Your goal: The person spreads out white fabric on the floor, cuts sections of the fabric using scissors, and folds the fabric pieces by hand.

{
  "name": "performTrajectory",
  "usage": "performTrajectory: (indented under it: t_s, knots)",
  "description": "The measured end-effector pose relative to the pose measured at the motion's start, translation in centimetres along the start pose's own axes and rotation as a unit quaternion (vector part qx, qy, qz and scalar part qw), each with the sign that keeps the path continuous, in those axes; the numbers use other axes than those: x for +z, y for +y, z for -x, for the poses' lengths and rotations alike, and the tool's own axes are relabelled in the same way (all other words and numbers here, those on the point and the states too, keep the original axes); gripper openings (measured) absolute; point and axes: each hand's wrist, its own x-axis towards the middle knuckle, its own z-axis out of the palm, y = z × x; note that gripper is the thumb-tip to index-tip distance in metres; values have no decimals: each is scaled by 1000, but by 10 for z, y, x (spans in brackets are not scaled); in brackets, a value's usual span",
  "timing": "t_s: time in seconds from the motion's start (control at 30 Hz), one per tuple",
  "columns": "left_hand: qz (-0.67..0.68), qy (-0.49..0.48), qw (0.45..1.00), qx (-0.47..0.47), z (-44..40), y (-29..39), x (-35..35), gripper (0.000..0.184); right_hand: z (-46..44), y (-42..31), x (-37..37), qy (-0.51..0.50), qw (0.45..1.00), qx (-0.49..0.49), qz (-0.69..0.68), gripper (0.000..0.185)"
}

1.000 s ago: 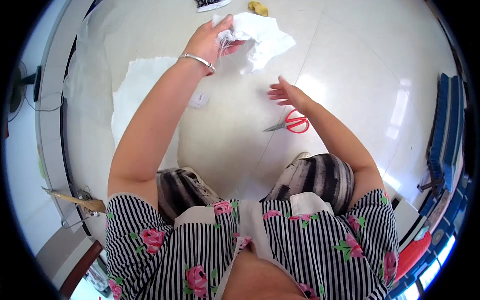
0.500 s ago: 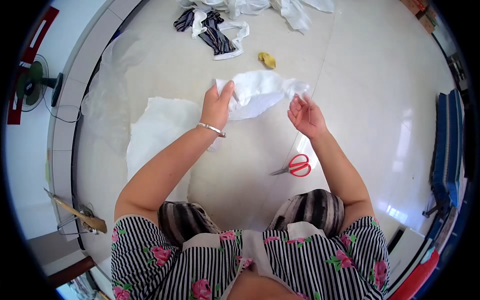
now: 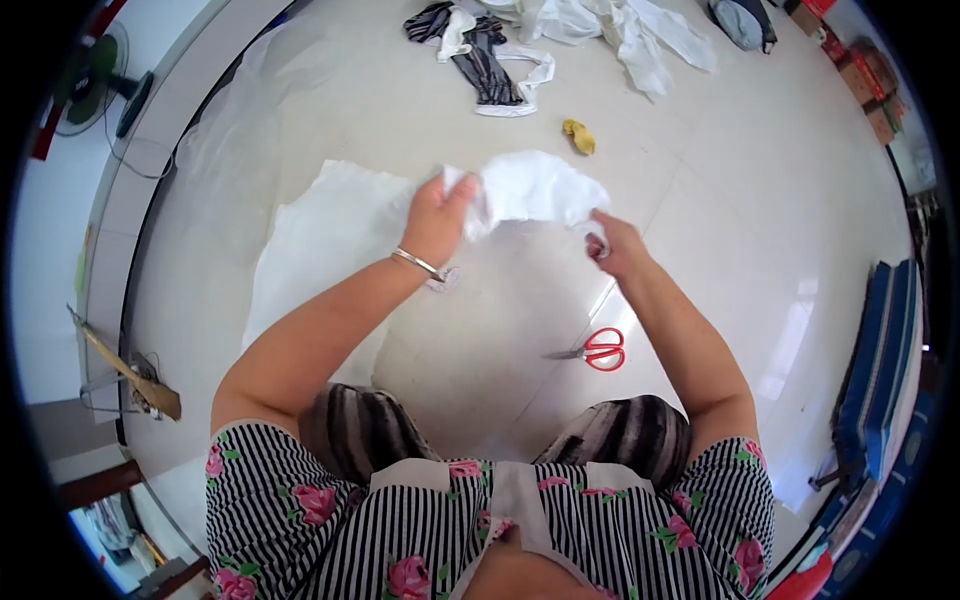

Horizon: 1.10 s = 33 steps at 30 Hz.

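A piece of white cloth (image 3: 540, 188) is stretched between my two hands above the floor. My left hand (image 3: 437, 222) grips its left end, thumb on top, with a silver bangle on the wrist. At the right end, my right hand (image 3: 615, 243) pinches the cloth's edge with its fingers curled. Below the right hand, scissors with red handles (image 3: 604, 350) lie on the floor. A flat white sheet (image 3: 325, 235) is spread on the floor to the left, partly behind my left forearm. Close to the bangle is a small pale pinkish patterned piece (image 3: 443, 280).
Striped dark cloth with white trim (image 3: 490, 70) and crumpled white fabric (image 3: 640, 45) lie at the back. A small yellow piece (image 3: 579, 137) rests on the tiles. Sheer fabric (image 3: 235, 130) spreads at the left, near a fan (image 3: 95, 80). A blue folded item (image 3: 868, 370) stands at right.
My right hand has gone from loose, raised fingers to pinching the cloth's right end. The cloth is now pulled out wider. The whole view has shifted slightly.
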Motion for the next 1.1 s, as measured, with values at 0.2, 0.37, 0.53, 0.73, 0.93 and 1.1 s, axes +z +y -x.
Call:
performTrajectory:
  t_s: [0.2,0.37,0.53,0.73,0.93,1.1]
  knots:
    - [146,265,937,-176,-26,-13,-85,34,0,-78,30,122,970,-209,40,18]
    - [18,404,913,-42,-7,30,-193,39,-10,-121,154,-50,937,-331,104,16]
    - [-109,598,783,132,153,96,-274,39,119,-94,300,-109,812,-517,249,54]
    - [-138,605,781,-73,308,-61,-274,30,77,52,348,-326,842,-324,281,26]
    - [-62,548,766,-331,318,-173,-198,32,-5,129,268,-200,815,-261,477,45]
    - [-134,466,773,-409,339,-223,-180,31,-11,28,117,-190,668,-290,659,46]
